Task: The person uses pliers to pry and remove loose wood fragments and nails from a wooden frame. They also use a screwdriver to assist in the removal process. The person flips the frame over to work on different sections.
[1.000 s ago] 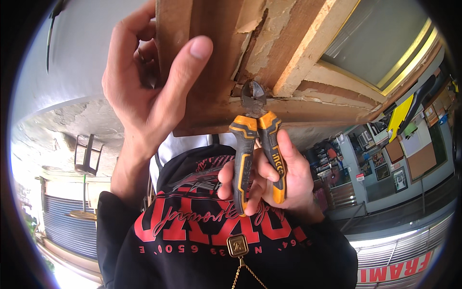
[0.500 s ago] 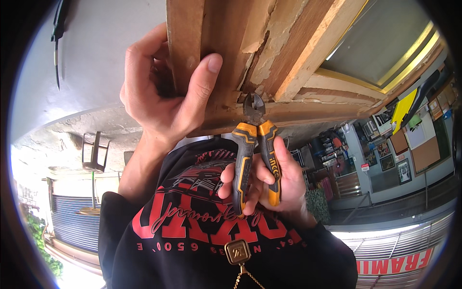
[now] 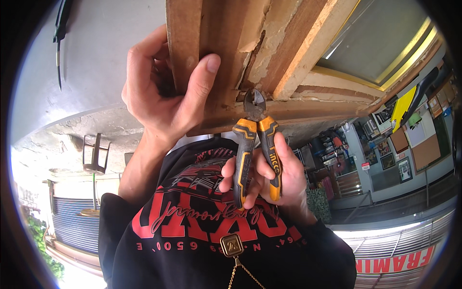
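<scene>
My left hand grips the edge of a brown wooden frame, fingers behind the outer rail and thumb on its inner side. In my right hand is a pair of diagonal cutting pliers with black and orange handles. The fingers wrap around both handles, which stand somewhat apart. The metal jaws point away from me and lie at the inner corner of the frame, over cracked, splintered wood. Whether they bite on anything there is too small to tell.
A grey surface lies at the left, with a thin black-handled tool on it. At the right, a yellow and black tool rests near the frame's gold-edged panel. A stool stands beyond my left arm.
The pliers and my right hand have shifted slightly up toward the frame. My left hand keeps its hold, and the frame has barely moved.
</scene>
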The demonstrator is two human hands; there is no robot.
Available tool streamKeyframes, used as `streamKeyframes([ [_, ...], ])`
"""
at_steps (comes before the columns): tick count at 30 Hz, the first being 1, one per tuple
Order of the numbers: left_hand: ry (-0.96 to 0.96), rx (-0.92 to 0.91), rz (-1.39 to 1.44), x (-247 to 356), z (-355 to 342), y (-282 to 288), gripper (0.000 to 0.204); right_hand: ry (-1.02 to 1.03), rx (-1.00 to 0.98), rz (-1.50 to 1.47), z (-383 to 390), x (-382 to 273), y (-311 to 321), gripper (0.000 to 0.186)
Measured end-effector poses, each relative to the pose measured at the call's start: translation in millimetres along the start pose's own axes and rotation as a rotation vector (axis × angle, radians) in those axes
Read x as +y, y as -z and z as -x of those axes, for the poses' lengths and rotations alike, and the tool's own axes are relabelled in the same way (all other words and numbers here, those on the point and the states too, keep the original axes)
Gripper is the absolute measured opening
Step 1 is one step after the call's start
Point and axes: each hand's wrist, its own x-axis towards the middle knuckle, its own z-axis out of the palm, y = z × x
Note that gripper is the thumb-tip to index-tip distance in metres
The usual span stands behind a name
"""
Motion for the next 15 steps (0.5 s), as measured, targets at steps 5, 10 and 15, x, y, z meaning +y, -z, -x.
streamKeyframes([
  [5, -0.013, 0.001, 0.012, -1.9, 0.2, 0.7, 0.042, 0.002, -0.027, -0.048, -0.4, 0.9, 0.7, 0.073],
  [10, -0.006, 0.021, 0.024, -1.9, 0.6, -1.9, 0.041, -0.022, 0.017, -0.113, 1.8, -0.2, -5.5, 0.074],
  [15, -0.007, 0.018, -0.055, -2.1, 3.1, -1.2, 0.038, -0.026, 0.015, -0.164, 2.4, -4.1, -12.7, 0.075],
])
